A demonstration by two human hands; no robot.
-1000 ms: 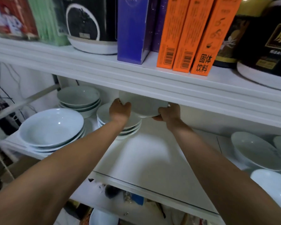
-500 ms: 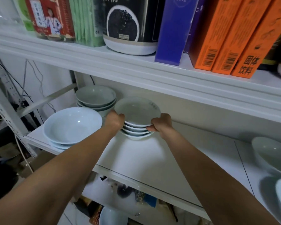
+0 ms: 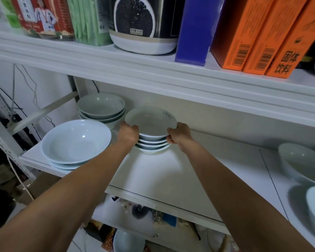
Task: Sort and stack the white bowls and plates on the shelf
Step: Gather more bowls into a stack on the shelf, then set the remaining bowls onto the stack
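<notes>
Step in hand, as judged: seating top plate on plate stack, mid-shelf, near back wall.

Do well: centre rim over rims below, keep level, release both sides together, avoid nudging bowl stack just behind-left.

Left hand: fingers curled round top plate's left rim. Right hand: pinching right rim, fingers underneath.

Plate fully seated or not: cannot tell.

Mid-frame on the white shelf board is set a stack of small white ceramic plates; deep white bowls are stacked to its upper left, wide white bowls farther left, lower.
</notes>
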